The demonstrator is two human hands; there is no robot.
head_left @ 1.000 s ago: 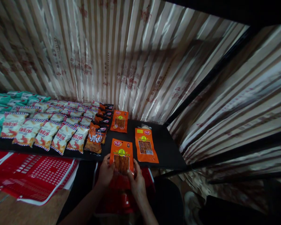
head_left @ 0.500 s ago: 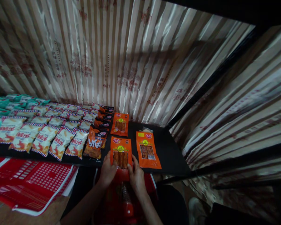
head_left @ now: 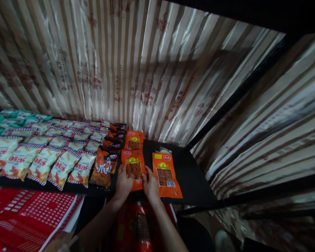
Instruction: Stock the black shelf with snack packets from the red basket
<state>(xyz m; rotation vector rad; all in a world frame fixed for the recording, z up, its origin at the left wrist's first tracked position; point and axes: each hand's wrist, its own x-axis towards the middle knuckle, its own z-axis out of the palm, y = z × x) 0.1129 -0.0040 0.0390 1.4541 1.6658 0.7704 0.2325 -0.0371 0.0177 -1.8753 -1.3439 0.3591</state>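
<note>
My left hand (head_left: 124, 183) and my right hand (head_left: 150, 184) grip an orange snack packet (head_left: 132, 167) by its two lower sides, thumbs on its front. Brown strips show through the packet's window. It lies on the black shelf (head_left: 194, 182), its top edge over the lower part of a like orange packet (head_left: 134, 139) behind it. A third orange packet (head_left: 167, 175) lies just right of my right hand, with a clear wrapper edge at its top. Left of my left hand stands an orange and black snack bag (head_left: 103, 168), first of a row.
Rows of white snack bags (head_left: 82, 168) and green bags (head_left: 7, 119) fill the shelf's left. Below are a red basket (head_left: 42, 206) and more orange packets (head_left: 141, 227). A striped curtain (head_left: 147, 70) hangs behind; a black frame bar (head_left: 225, 101) slants at right.
Both hands have moved the orange packet forward over the shelf, so it now overlaps the packet behind it. At the lower left, a blurred hand has appeared near the red basket.
</note>
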